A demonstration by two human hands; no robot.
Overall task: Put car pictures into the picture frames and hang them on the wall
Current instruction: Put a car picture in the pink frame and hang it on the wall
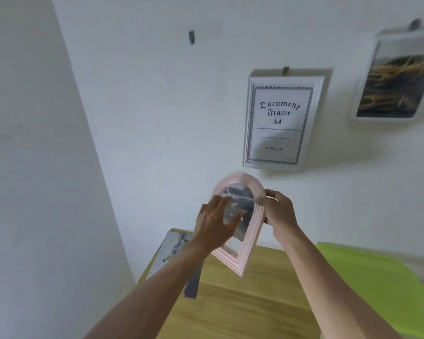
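Pinching the right edge of a pink arched picture frame (pixel 249 243), the right hand (pixel 279 211) holds it up above a wooden table (pixel 242 309), tilted. The left hand (pixel 216 223) lies spread and open across the frame's glass, fingers (pixel 227 204) gripping nothing. Printed pictures (pixel 175 248) lie on the table's left corner. On the white wall hang a document frame (pixel 282 123), a blurred white frame (pixel 397 74) and a bare hook (pixel 191 37)
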